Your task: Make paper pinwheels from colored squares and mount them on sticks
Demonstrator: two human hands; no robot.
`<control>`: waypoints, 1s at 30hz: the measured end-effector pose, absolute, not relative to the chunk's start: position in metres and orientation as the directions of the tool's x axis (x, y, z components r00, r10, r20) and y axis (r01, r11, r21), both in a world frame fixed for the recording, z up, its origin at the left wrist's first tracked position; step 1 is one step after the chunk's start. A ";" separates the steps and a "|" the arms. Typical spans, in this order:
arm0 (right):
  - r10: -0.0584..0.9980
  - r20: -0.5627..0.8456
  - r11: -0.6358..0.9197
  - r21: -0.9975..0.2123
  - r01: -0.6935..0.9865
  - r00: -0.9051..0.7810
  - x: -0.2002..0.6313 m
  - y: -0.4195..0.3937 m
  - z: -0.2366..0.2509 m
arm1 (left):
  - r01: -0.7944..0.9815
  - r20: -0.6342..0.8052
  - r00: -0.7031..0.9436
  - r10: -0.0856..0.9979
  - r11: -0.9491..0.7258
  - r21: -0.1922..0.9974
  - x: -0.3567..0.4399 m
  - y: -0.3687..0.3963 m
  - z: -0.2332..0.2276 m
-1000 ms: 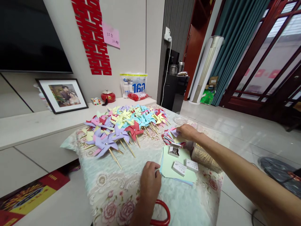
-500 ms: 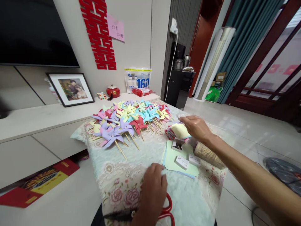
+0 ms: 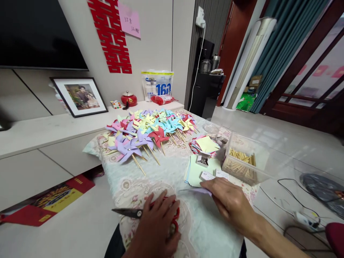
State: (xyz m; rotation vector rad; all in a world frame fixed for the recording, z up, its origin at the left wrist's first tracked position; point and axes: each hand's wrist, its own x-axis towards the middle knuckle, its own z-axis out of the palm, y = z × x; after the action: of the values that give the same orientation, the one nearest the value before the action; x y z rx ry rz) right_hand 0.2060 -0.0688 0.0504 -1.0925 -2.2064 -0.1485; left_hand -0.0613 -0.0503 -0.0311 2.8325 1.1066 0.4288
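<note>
My left hand (image 3: 158,222) is over the red handles of a pair of scissors (image 3: 127,213), fingers across them. The dark blades point left over the floral tablecloth (image 3: 204,222). In my right hand (image 3: 231,200) a thin purple sheet of paper (image 3: 199,190) is pinched and seen nearly edge-on. Just beyond that hand are pale green sheets (image 3: 192,175) with small white boxes (image 3: 206,175) on them. One open box (image 3: 202,161) holds small metal pieces. Behind lies a pile of coloured paper squares (image 3: 206,144), yellow on top.
Many paper pinwheels (image 3: 158,136) on sticks cover the table's far left part. A clear plastic bin (image 3: 252,143) of short wooden sticks stands at the right edge. Behind are a white cabinet (image 3: 53,129), a framed photo (image 3: 80,96) and a plastic bag (image 3: 157,86). Cables (image 3: 290,208) lie on the floor.
My right hand has drawn back from the paper pile toward me, bringing the purple sheet. My left hand and the scissors have shifted forward and left across the cloth.
</note>
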 end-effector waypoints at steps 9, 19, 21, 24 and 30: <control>0.626 0.612 0.657 -0.081 0.749 -0.483 0.169 -0.119 0.016 | 0.758 0.572 0.462 0.677 -0.637 0.141 -0.067 -0.073 -0.036; 0.681 0.529 0.693 -0.241 0.680 -0.506 0.158 -0.143 -0.004 | 0.648 0.549 0.509 0.663 -0.715 0.261 -0.046 -0.119 -0.030; 0.697 0.532 0.682 -0.285 0.674 -0.480 0.162 -0.142 -0.004 | 0.628 0.541 0.512 0.667 -0.721 0.295 -0.045 -0.118 -0.031; 0.765 0.490 0.617 -0.371 0.694 -0.418 0.171 -0.143 -0.008 | 0.610 0.539 0.513 0.668 -0.725 0.319 -0.046 -0.116 -0.034; 0.861 0.406 0.487 -0.482 0.729 -0.307 0.183 -0.146 -0.011 | 0.596 0.521 0.512 0.683 -0.719 0.357 -0.046 -0.110 -0.040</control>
State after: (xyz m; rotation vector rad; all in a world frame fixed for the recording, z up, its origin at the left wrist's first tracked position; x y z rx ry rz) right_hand 0.1826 -0.1457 -0.0114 -1.3050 -2.1094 0.2739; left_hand -0.0458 -0.1099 -0.0396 2.6151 1.1123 0.9915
